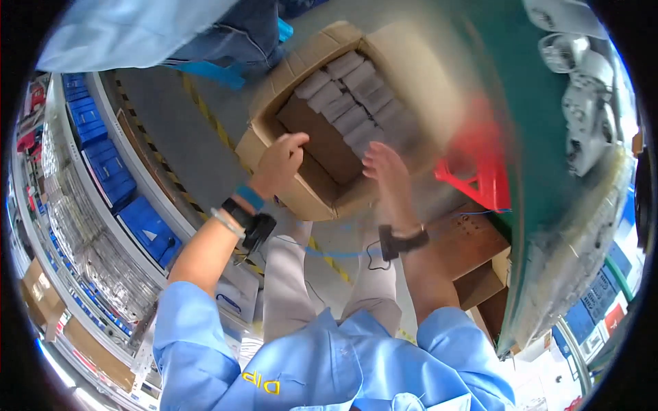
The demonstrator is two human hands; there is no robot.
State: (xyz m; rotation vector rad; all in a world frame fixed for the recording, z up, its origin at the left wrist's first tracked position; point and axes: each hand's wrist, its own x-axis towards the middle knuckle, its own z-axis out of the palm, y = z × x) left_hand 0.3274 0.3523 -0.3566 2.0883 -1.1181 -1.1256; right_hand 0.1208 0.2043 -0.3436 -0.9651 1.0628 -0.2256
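An open cardboard box (312, 195) stands on the floor in front of my legs. Wrapped whitish packages (356, 96) lie in rows at its far and right side, while brown cardboard shows at its near left. My left hand (279, 163) is above the box's near left edge, its fingers loosely bent and apart, with nothing seen in them. Over the near right part of the box, my right hand (386, 166) has its fingers stretched toward the packages, and no held thing shows. A dark strapped device sits on each wrist.
A red plastic stool (483, 168), blurred, stands right of the box beside a green-topped bench (528, 137) with wrapped white parts (586, 103). Blue bins (110, 171) line a shelf at left. Another person's jeans (226, 41) show at the far left.
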